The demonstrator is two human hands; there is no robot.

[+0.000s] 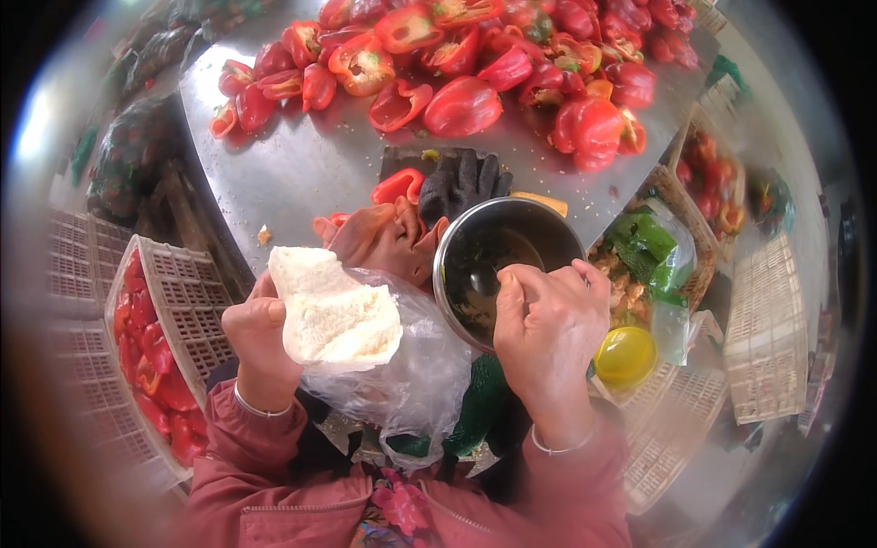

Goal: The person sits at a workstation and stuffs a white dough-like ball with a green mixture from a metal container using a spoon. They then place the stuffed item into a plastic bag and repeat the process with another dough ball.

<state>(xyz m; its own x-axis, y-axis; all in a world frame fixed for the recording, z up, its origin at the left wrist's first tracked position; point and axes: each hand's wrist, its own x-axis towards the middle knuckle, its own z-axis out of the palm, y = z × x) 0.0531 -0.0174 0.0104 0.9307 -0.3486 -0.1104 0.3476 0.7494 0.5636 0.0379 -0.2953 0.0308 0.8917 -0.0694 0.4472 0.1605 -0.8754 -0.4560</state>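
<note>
A torn piece of white bread (338, 315) is gripped in my left hand (262, 342), its rough inner side facing up. Below it hangs a crumpled clear plastic bag (402, 388). My right hand (553, 333) is closed in a pinch over the near right rim of a round steel bowl (562, 237). Whatever its fingers hold is hidden. Dark liquid with green bits lies in the bowl. Against the bowl's left side rests an orange-brown rubber glove (388, 242), and behind it a dark grey glove (466, 185).
Red bell peppers (464, 108), many cut open, are heaped across the far side of the metal table (274, 173). A crate (183, 301) of red peppers stands at the left. To the right are a basket of scraps (630, 297), a yellow round container (626, 357) and more crates (766, 333).
</note>
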